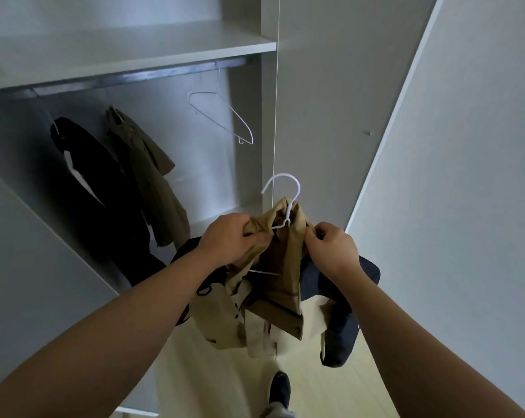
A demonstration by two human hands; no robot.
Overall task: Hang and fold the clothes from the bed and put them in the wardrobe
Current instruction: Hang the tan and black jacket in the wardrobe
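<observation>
I stand before an open wardrobe [267, 116]. A tan shirt [282, 285] hangs on a white hanger [288, 191] between my hands. My left hand [228, 236] grips the shirt's left shoulder near the collar. On the other side of the collar, my right hand [330, 245] pinches the fabric. A dark navy garment [336, 297] is draped behind the shirt, over my right forearm. The hanger's hook points up, below the wardrobe rail [134, 78].
On the rail hang a black garment [89, 182], an olive shirt [152, 176] and an empty white hanger [222, 116]. A shelf [128, 52] sits above the rail. An open wardrobe door [454, 176] stands at the right. My foot [281, 390] is on the pale floor.
</observation>
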